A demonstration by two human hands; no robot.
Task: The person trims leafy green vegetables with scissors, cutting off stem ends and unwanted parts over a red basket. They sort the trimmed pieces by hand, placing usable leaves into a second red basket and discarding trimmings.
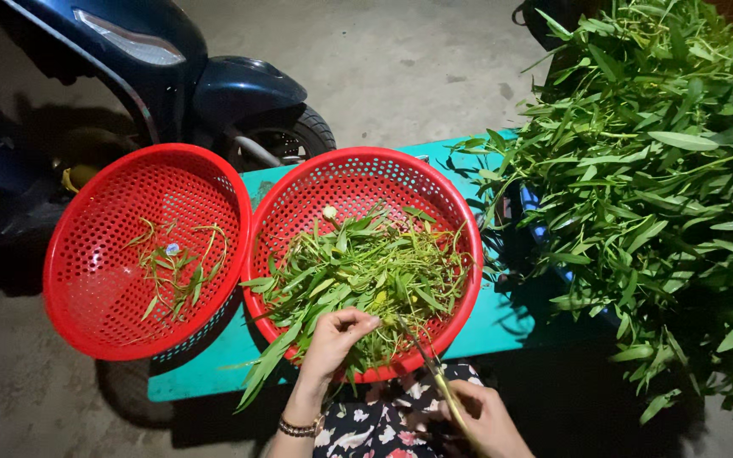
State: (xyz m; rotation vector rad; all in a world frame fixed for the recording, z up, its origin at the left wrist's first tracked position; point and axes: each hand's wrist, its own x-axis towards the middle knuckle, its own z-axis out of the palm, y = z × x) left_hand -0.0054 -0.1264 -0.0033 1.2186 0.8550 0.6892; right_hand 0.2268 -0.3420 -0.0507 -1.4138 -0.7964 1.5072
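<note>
The two round baskets, the left basket [95, 280] and the right basket [434, 195], are red plastic, perforated all over and faintly glossy. The counter [502, 322] beneath them has a smooth, matt teal surface. The floor [400, 59] looks like rough, dull concrete. The scooter [214, 85] at far left has glossy dark-blue body panels and a matt rubber tyre. The leafy greens [663, 170] at right look smooth and slightly waxy. A thin beaded bracelet [301, 427] glints on the left wrist above printed floral cloth [375, 428].

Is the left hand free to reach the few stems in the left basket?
Probably yes. The left hand rests on greens in the right basket, and the left basket sits right alongside, open-topped, with nothing over its stems.
</note>
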